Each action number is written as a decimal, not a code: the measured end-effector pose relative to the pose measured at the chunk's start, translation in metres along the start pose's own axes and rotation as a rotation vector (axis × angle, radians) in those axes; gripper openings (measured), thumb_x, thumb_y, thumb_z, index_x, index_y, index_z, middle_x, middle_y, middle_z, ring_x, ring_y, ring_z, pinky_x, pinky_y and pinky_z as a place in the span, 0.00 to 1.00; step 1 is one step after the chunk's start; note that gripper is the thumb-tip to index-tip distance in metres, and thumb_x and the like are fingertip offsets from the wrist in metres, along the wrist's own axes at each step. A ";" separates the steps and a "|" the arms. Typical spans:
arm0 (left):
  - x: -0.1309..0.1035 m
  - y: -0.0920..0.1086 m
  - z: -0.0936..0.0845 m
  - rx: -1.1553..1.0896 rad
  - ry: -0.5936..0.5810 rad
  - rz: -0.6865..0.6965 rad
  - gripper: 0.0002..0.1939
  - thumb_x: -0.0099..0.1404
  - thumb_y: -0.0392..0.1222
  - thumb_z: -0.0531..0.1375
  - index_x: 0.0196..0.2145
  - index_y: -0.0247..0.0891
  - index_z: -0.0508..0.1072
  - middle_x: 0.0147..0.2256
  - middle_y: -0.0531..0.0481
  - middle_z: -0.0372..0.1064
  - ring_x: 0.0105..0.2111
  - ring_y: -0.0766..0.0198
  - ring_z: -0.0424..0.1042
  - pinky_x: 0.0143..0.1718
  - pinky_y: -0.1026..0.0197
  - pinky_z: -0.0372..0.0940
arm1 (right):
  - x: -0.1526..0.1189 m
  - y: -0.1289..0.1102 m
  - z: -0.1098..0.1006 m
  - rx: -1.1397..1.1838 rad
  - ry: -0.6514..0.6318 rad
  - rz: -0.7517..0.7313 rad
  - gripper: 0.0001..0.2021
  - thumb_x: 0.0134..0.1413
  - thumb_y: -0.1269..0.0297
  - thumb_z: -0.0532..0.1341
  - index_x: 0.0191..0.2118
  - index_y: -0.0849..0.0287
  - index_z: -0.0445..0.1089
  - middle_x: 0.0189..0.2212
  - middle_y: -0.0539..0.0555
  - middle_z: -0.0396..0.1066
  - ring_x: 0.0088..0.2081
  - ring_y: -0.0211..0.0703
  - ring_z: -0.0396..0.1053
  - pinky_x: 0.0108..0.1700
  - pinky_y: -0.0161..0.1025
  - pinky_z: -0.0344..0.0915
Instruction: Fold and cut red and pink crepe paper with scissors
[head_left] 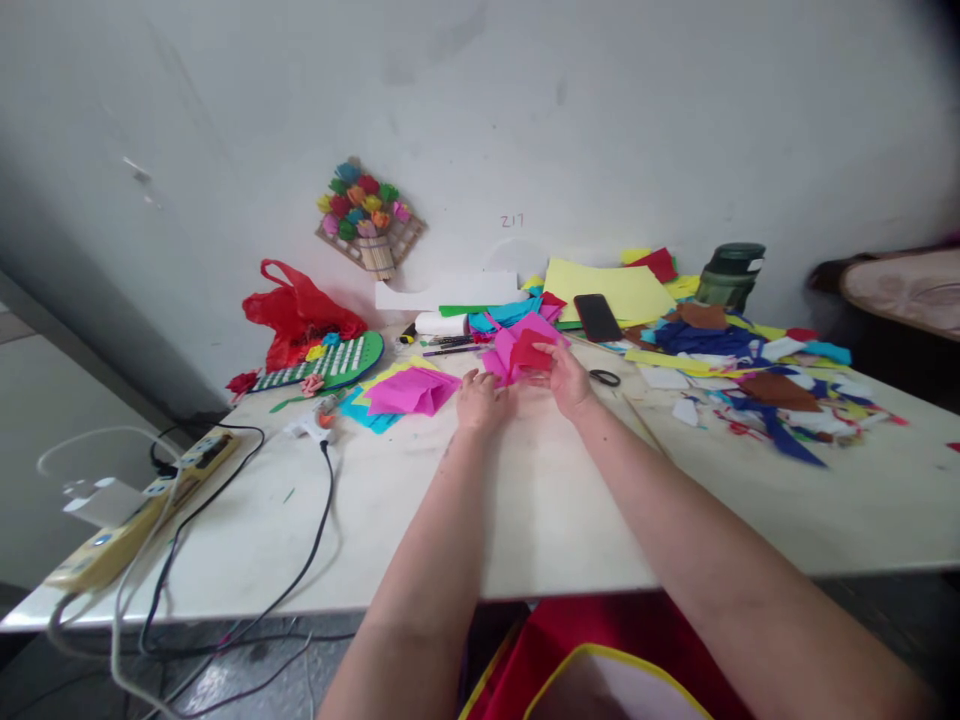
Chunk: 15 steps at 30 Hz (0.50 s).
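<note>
My right hand (568, 380) pinches a sheet of red paper (531, 350) between thumb and fingers, raised over the middle of the table. Behind the red sheet are pink paper sheets (499, 362). Close on the left, my left hand (480, 402) is closed, its fingers curled at the edge of the pink paper; what the fingertips grip, if anything, is hidden. A fanned stack of pink squares (416, 390) lies left of that hand, over yellow and blue sheets (375, 415). Black-handled scissors (604, 378) rest just right of my right hand.
A glue gun (315, 420) with a black cord and a power strip (142, 515) occupy the left side. Paper scraps (780, 385) and a green bottle (729, 275) are at right. A phone (598, 318) lies on yellow paper; a red bag (300, 310) stands back left.
</note>
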<state>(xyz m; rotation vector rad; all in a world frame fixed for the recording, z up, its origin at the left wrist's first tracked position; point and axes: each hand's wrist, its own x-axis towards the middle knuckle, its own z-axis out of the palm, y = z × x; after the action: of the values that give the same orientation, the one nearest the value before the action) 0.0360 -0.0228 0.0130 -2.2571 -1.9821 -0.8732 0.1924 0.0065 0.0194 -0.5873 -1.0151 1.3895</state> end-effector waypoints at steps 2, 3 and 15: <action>-0.001 -0.001 0.002 0.028 -0.078 -0.009 0.20 0.58 0.47 0.52 0.47 0.38 0.69 0.50 0.46 0.64 0.55 0.53 0.52 0.54 0.53 0.48 | 0.002 0.004 -0.001 -0.064 0.003 -0.009 0.22 0.45 0.44 0.54 0.42 0.53 0.66 0.38 0.53 0.71 0.38 0.45 0.69 0.37 0.42 0.64; -0.001 -0.001 0.002 0.040 -0.111 -0.021 0.21 0.59 0.48 0.52 0.47 0.38 0.68 0.50 0.45 0.64 0.54 0.52 0.53 0.53 0.52 0.48 | 0.003 0.006 -0.002 -0.106 0.008 -0.023 0.22 0.45 0.45 0.55 0.43 0.52 0.66 0.40 0.51 0.71 0.40 0.44 0.68 0.39 0.41 0.62; 0.004 -0.001 0.007 -0.387 0.002 -0.241 0.08 0.54 0.42 0.58 0.32 0.37 0.71 0.37 0.39 0.70 0.45 0.51 0.65 0.48 0.54 0.56 | 0.012 0.026 0.013 -0.043 -0.032 -0.038 0.16 0.39 0.55 0.62 0.36 0.55 0.68 0.35 0.49 0.71 0.41 0.41 0.67 0.46 0.40 0.61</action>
<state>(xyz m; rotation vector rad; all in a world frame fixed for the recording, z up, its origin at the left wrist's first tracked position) 0.0376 -0.0161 0.0084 -2.2117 -2.2871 -1.3901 0.1661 0.0185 0.0062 -0.5761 -1.0791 1.3506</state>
